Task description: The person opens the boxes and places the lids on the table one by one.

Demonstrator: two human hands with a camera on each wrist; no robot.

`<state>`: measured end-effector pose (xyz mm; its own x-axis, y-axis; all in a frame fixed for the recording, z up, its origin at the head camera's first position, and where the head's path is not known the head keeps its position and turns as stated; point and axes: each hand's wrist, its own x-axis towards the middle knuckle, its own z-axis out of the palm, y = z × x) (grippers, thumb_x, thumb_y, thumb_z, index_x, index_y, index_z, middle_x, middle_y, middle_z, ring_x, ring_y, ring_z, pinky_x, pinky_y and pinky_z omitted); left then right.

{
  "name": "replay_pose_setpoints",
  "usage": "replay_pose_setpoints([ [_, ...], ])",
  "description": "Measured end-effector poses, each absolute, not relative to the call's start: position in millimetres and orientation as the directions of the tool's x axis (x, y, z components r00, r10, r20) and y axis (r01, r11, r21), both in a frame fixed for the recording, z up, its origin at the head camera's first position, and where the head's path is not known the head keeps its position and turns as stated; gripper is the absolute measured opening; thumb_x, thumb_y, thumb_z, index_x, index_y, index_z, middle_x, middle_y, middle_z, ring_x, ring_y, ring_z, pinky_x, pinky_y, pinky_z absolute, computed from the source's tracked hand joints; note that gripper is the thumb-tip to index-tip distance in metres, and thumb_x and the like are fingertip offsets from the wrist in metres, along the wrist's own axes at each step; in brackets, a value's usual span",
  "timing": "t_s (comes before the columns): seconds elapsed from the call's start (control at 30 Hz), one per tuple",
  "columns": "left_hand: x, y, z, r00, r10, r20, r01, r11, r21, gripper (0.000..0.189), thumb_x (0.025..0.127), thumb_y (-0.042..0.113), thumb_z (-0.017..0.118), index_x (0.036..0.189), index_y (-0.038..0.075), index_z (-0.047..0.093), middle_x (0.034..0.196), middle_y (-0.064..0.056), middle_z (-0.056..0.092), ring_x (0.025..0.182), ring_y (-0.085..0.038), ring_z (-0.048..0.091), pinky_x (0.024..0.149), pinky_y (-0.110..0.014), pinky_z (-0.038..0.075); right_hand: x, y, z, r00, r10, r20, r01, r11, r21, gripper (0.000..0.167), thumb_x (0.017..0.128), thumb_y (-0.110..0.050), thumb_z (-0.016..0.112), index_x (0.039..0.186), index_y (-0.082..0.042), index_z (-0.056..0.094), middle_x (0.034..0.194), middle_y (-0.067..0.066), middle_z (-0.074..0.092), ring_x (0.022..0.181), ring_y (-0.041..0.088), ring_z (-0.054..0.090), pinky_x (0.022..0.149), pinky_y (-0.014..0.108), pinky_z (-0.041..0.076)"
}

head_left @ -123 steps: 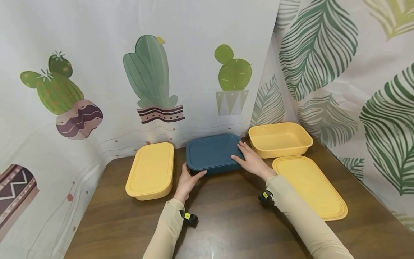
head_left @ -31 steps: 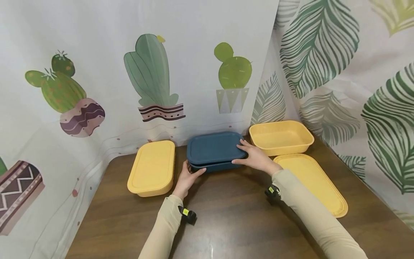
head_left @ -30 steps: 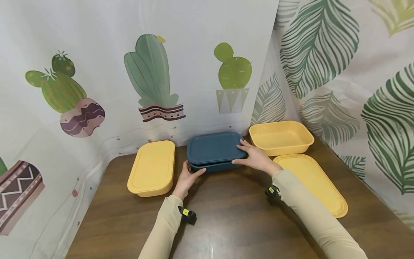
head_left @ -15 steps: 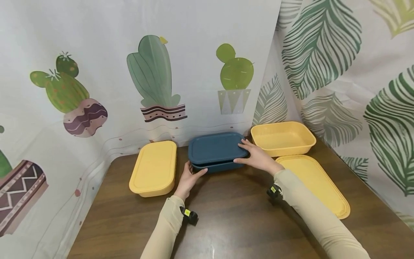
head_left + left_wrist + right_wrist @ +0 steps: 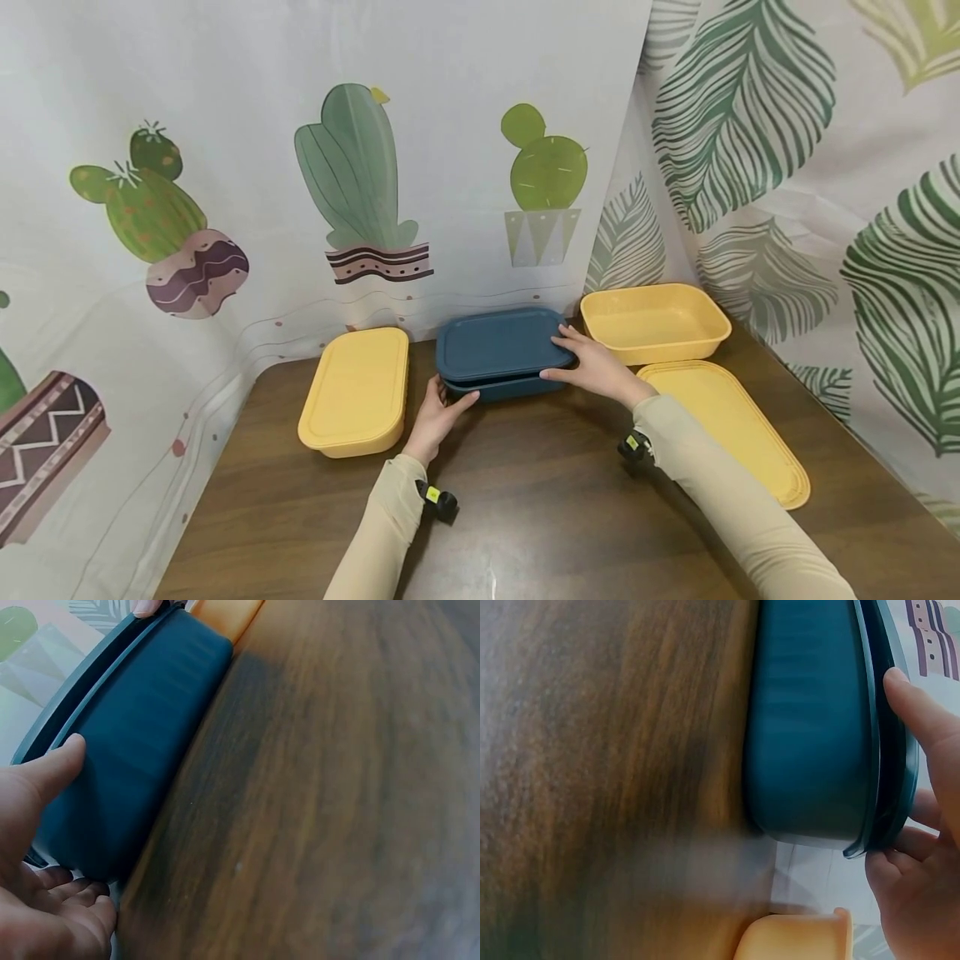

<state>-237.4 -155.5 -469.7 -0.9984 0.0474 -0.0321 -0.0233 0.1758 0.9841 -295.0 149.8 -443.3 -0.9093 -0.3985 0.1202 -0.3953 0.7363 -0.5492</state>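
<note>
A dark blue lidded food box (image 5: 517, 388) stands at the back of the table, against the wall. Its blue lid (image 5: 501, 343) is raised along the front, leaving a dark gap above the rim. My left hand (image 5: 437, 421) grips the box's front left corner, the thumb against the front wall and the fingers round the end, as the left wrist view shows. At the right end my right hand (image 5: 596, 365) pinches the lid; in the right wrist view its thumb lies at the gap and the other fingers curl at the end. The inside of the box is hidden.
To the left sits a yellow box (image 5: 356, 387) with its lid on. An uncovered yellow box (image 5: 656, 321) stands at the back right, close to the blue one. In front of it a yellow lid (image 5: 723, 417) lies flat, partly under my right sleeve (image 5: 720, 483).
Since the oldest frame the blue lid has gone from flush to raised at the front, lifted by my right hand. Over the last second hands and box have stayed put.
</note>
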Motion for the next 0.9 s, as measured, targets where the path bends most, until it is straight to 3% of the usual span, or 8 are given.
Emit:
replay_pose_setpoints([
  [0.67, -240.3, -157.0, -474.3, -0.999, 0.050, -0.012, -0.002, 0.199, 0.980, 0.085, 0.095, 0.023, 0.073, 0.156, -0.003, 0.020, 0.161, -0.026, 0.025, 0.149, -0.038, 0.023, 0.118, -0.052, 0.024, -293.5, 144.3, -444.0, -0.910, -0.367, 0.191, -0.411, 0.754, -0.512, 0.085, 0.092, -0.061, 0.064, 0.150, -0.003, 0.046, 0.162, 0.018, 0.029, 0.147, 0.037, 0.030, 0.111, 0.055, 0.036],
  [0.9, -239.8, -156.7, -473.7, -0.998, 0.055, -0.016, -0.005, 0.201, 0.980, 0.084, 0.096, 0.023, 0.073, 0.156, -0.003, 0.020, 0.161, -0.026, 0.024, 0.150, -0.039, 0.022, 0.118, -0.051, 0.024, -291.5, 143.3, -446.9, -0.911, -0.365, 0.195, -0.413, 0.770, -0.488, 0.084, 0.092, -0.061, 0.064, 0.150, -0.003, 0.046, 0.161, 0.018, 0.030, 0.144, 0.038, 0.037, 0.107, 0.054, 0.041],
])
